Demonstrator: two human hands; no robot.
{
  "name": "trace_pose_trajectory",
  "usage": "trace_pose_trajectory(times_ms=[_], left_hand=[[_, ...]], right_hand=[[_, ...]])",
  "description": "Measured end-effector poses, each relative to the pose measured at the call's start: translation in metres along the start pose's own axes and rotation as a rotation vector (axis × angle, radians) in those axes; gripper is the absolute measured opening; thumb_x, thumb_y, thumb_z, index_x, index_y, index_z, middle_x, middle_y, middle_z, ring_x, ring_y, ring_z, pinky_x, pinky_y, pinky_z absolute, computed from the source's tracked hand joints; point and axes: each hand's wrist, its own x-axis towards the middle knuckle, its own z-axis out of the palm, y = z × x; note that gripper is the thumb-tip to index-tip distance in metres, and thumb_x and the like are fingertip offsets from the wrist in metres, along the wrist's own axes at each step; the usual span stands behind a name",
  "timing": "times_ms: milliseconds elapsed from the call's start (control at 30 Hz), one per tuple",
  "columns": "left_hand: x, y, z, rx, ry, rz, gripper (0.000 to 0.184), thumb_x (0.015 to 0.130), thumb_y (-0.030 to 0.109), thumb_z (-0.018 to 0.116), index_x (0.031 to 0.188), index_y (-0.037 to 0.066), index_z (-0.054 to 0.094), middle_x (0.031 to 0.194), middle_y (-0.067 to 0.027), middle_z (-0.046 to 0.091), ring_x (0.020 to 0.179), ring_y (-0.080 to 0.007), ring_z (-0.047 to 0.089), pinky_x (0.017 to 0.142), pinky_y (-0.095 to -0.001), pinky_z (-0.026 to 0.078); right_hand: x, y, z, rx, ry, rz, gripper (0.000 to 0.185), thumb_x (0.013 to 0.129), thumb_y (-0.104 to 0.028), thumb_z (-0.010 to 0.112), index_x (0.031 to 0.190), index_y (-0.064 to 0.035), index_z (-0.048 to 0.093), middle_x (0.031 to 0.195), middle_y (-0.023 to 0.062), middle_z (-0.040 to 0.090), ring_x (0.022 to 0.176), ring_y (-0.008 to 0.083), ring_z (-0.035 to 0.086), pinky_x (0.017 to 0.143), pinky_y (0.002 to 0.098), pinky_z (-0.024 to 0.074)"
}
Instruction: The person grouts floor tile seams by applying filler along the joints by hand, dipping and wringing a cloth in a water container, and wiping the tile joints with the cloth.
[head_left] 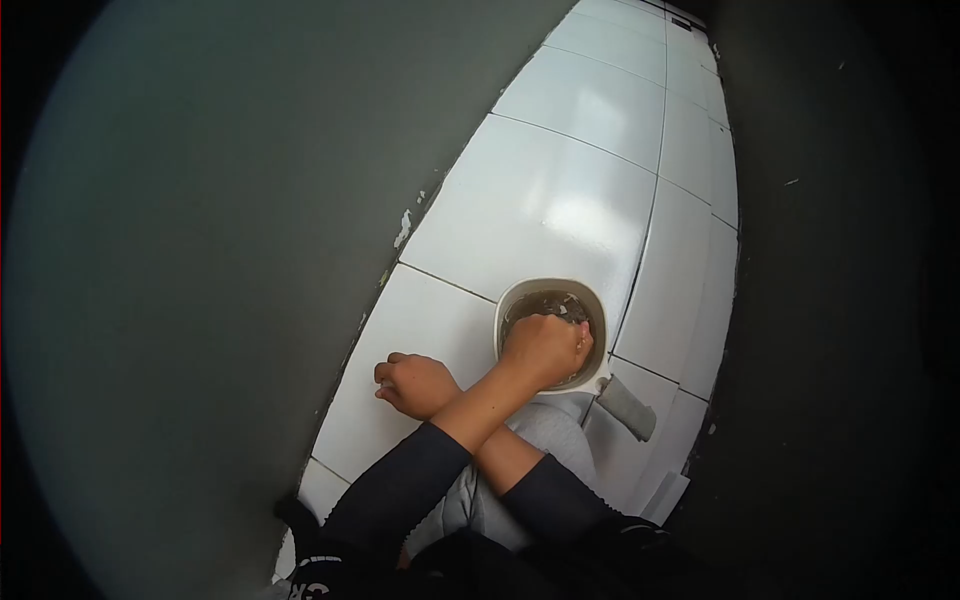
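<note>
Left hand (547,350) inside a handled pot (500,318)

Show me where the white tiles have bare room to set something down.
The widest free patch is the white tiles beyond the pot; a narrower strip lies right of the pot. The gap between pot and right hand is smaller. The near end is crowded: crossed forearms, grey trousers, pot handle, left hand at the pot's mouth.

Smooth white rectangular tiles (530,180) are gleaming; a rounded cream plastic-looking pot (545,284) is appearing smooth; grey cloth trousers (562,432) are looking matt.
</note>
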Motion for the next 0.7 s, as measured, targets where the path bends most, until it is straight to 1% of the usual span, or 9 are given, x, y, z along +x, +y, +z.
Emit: trace_pose_trajectory(times_ms=[233,300,333,400,433,467,567,600,700], left_hand=[[-0.005,0.000,0.001,-0.045,0.073,0.013,0.042,0.089,0.028,0.048,0.058,0.005,0.064,0.055,-0.0144,0.059,0.050,-0.0311,0.059,0.051,-0.0412,0.050],[-0.008,0.001,0.000,-0.072,0.234,0.067,0.038,0.088,0.025,0.050,0.059,0.006,0.064,0.055,-0.0113,0.057,0.051,-0.0297,0.059,0.051,-0.0401,0.050],[-0.010,0.001,-0.003,-0.096,0.185,0.054,0.026,0.085,0.024,0.054,0.071,0.005,0.064,0.071,-0.0123,0.057,0.065,-0.0296,0.059,0.057,-0.0401,0.051],[-0.012,0.001,-0.012,-0.079,0.297,0.077,0.023,0.083,0.025,0.056,0.078,0.003,0.062,0.079,-0.0137,0.056,0.073,-0.0306,0.058,0.061,-0.0405,0.051],[-0.012,0.003,-0.016,-0.085,0.391,0.104,0.024,0.080,0.025,0.058,0.085,0.002,0.060,0.086,-0.0151,0.054,0.081,-0.0317,0.056,0.066,-0.0409,0.050],[-0.013,0.001,-0.022,-0.131,0.349,0.086,0.033,0.075,0.020,0.058,0.100,-0.002,0.052,0.100,-0.0179,0.049,0.092,-0.0337,0.051,0.073,-0.0427,0.048],[-0.023,-0.004,-0.052,-0.208,0.367,-0.018,0.038,0.071,0.011,0.054,0.106,-0.004,0.048,0.103,-0.0185,0.047,0.096,-0.0333,0.050,0.078,-0.0430,0.047],[-0.028,-0.007,-0.060,-0.246,0.416,-0.043,0.046,0.070,0.006,0.050,0.114,-0.004,0.045,0.108,-0.0190,0.044,0.099,-0.0336,0.048,0.083,-0.0428,0.045],[-0.057,-0.022,-0.086,-0.327,0.603,-0.122,0.051,0.070,0.005,0.049,0.119,-0.004,0.044,0.109,-0.0194,0.045,0.101,-0.0350,0.048,0.088,-0.0423,0.043]], right_hand=[[-0.002,0.000,0.002,0.032,0.028,-0.043,0.017,0.083,-0.022,0.063,0.093,-0.0073,0.062,0.090,0.0106,0.061,0.081,0.0306,0.062,0.071,0.0404,0.0499],[-0.003,0.001,0.003,0.046,0.033,-0.052,0.017,0.083,-0.021,0.063,0.092,-0.0066,0.062,0.088,0.0112,0.062,0.080,0.0313,0.062,0.071,0.0405,0.0495],[-0.003,0.003,0.006,0.036,0.050,-0.068,0.017,0.082,-0.020,0.064,0.093,-0.0067,0.063,0.087,0.0107,0.063,0.077,0.0304,0.061,0.069,0.0401,0.0488],[0.002,0.005,0.007,0.001,0.085,-0.119,0.017,0.082,-0.020,0.065,0.094,-0.0069,0.063,0.086,0.0105,0.063,0.077,0.0297,0.060,0.069,0.0395,0.0483],[0.001,0.007,0.005,-0.026,0.122,-0.143,0.017,0.082,-0.020,0.065,0.094,-0.0071,0.063,0.086,0.0102,0.063,0.076,0.0289,0.059,0.069,0.0389,0.0479],[0.002,0.009,0.005,-0.013,0.119,-0.140,0.019,0.082,-0.019,0.067,0.096,-0.0066,0.064,0.087,0.0103,0.064,0.079,0.0269,0.059,0.070,0.0363,0.0471],[0.010,0.016,0.004,0.262,0.031,-0.067,0.019,0.082,-0.019,0.067,0.096,-0.0058,0.065,0.088,0.0097,0.065,0.081,0.0241,0.059,0.072,0.0339,0.0469],[0.009,0.017,0.006,0.305,0.076,-0.015,0.020,0.082,-0.018,0.069,0.096,-0.0050,0.065,0.089,0.0085,0.066,0.079,0.0206,0.059,0.072,0.0320,0.0468],[0.010,0.022,0.011,0.204,0.126,0.115,0.020,0.081,-0.019,0.070,0.096,-0.0059,0.065,0.084,0.0061,0.064,0.078,0.0169,0.057,0.071,0.0307,0.0467]])
